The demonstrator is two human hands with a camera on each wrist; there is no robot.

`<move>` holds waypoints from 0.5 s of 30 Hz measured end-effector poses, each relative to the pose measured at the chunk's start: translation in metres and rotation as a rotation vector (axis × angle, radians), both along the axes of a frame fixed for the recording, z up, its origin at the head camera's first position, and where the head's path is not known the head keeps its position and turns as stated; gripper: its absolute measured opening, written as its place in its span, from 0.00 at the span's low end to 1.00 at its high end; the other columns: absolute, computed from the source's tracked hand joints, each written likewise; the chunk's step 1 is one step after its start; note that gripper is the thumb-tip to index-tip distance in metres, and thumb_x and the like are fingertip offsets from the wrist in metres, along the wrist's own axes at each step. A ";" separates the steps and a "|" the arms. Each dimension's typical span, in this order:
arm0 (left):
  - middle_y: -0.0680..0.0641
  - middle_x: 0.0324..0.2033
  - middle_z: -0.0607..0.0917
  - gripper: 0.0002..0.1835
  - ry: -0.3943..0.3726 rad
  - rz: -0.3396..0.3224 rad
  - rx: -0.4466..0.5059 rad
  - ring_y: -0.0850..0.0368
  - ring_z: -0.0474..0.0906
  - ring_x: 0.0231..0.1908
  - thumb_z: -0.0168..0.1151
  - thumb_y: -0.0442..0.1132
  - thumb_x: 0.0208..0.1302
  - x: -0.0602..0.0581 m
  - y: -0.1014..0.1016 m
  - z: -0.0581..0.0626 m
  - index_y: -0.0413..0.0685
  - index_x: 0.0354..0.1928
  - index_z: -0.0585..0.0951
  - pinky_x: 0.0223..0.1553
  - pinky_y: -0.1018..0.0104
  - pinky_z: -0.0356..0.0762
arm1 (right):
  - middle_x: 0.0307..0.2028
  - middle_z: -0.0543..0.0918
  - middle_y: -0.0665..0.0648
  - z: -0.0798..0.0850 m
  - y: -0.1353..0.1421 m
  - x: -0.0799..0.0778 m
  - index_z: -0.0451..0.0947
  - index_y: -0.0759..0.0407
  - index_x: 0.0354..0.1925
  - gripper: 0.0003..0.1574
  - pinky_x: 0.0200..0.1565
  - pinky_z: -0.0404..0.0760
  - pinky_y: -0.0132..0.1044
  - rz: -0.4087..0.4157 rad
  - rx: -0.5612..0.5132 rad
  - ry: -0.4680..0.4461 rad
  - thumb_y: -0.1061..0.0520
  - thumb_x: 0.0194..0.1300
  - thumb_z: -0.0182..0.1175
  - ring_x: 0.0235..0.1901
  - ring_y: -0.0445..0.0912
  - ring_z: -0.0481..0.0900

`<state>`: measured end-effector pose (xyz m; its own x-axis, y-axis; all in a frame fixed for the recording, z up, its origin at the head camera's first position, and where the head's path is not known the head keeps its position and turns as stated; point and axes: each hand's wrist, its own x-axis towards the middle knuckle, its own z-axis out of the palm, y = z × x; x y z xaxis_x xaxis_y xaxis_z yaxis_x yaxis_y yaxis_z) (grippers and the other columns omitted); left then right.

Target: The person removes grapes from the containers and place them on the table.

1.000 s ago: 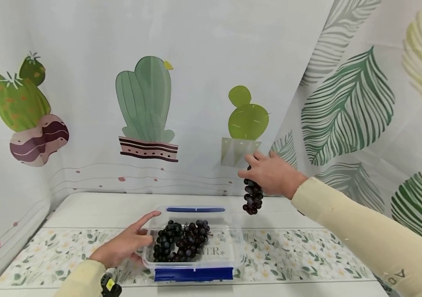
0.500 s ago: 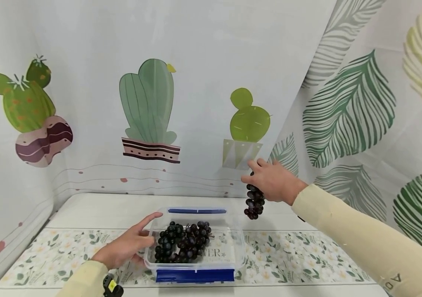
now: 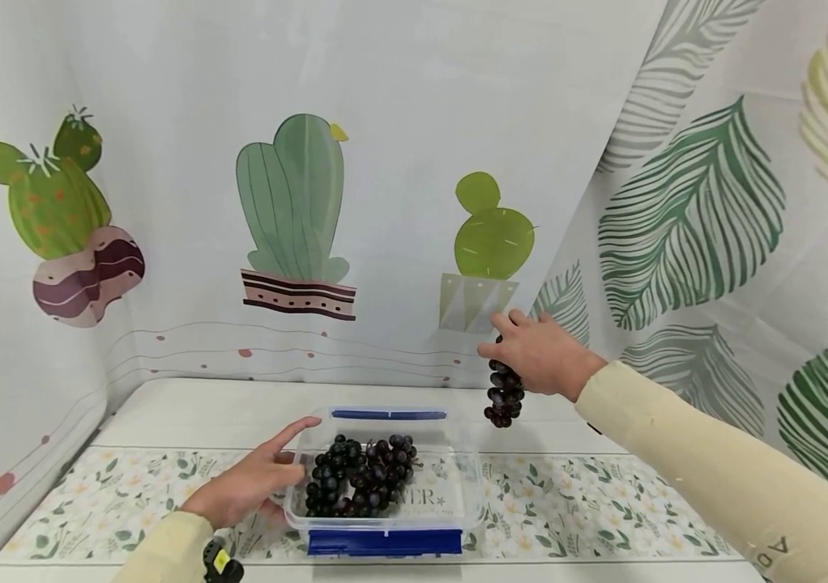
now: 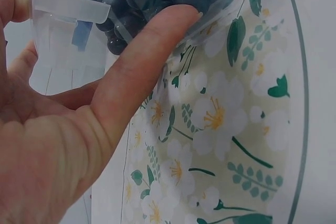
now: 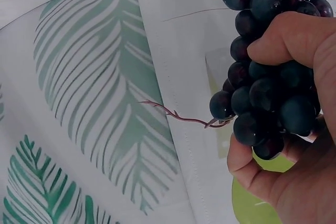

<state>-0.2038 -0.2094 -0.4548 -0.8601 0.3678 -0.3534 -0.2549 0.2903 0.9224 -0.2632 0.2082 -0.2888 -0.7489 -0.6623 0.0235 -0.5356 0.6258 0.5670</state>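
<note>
My right hand (image 3: 541, 354) holds a bunch of dark grapes (image 3: 505, 395) in the air, above and to the right of a clear plastic container. In the right wrist view, thumb and fingers grip the grapes (image 5: 262, 95) from both sides, and a thin reddish stem (image 5: 181, 118) sticks out. The clear container (image 3: 450, 517) has blue clips and stands uncovered on the table. More dark grapes (image 3: 363, 478) lie in its left and middle part. My left hand (image 3: 246, 483) touches the container's left end with spread, fairly straight fingers; the left wrist view shows the thumb (image 4: 142, 59) along the wall.
A floral cloth strip (image 3: 567, 502) runs across the white table (image 3: 232, 397) under the container. Behind hangs a white curtain (image 3: 399, 162) printed with cacti. A leaf-printed curtain (image 3: 691, 219) closes off the right side.
The right hand with its grapes has come slightly down and to the right over the last second. The view has shifted a little; left hand and container stay in place.
</note>
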 end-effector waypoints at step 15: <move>0.18 0.74 0.55 0.49 -0.015 0.016 -0.013 0.54 0.71 0.29 0.56 0.33 0.62 -0.001 0.001 0.001 0.74 0.83 0.52 0.26 0.51 0.85 | 0.54 0.75 0.61 0.000 0.010 -0.004 0.81 0.41 0.55 0.31 0.33 0.82 0.51 0.015 0.006 0.038 0.64 0.55 0.76 0.45 0.55 0.77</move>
<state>-0.2049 -0.2080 -0.4540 -0.8602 0.3497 -0.3712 -0.2733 0.2983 0.9145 -0.2675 0.2180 -0.2890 -0.7378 -0.6733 0.0473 -0.5229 0.6145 0.5907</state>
